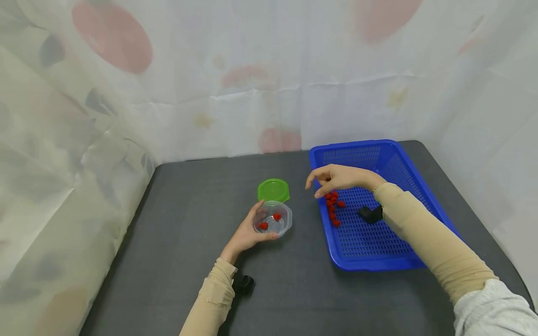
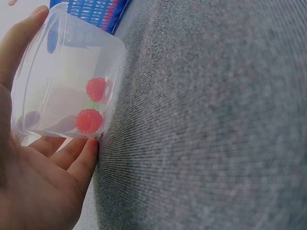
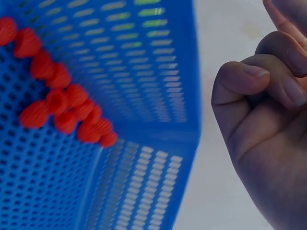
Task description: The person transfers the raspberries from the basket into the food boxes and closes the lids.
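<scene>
A person worked at a dark grey table point(image 1: 201, 196). The left hand point(image 1: 245, 235) gripped a clear tub point(image 1: 286, 220), its thumb on the near side and its fingers curved around the far side and the base. The tub stood upright or nearly so, low over the table; whether its base touched could not be told. Two red berries point(image 1: 276, 216) lay inside on its bottom, near each other. Just beyond the tub, a green lid point(image 1: 273, 190) lay flat on the table.

To the right sat a blue basket point(image 1: 374, 265) with slotted walls. More berries point(image 3: 34, 114) were bunched in a loose line inside it, along its left wall. The right hand point(image 1: 342, 177) hung above that left rim, fingers loosely bent, thumb and forefinger spread apart and pinching nothing.

Both arms wore tan sleeves point(image 1: 437, 242). Pale patterned cloth point(image 1: 252, 56) hung behind the table and at its sides.
</scene>
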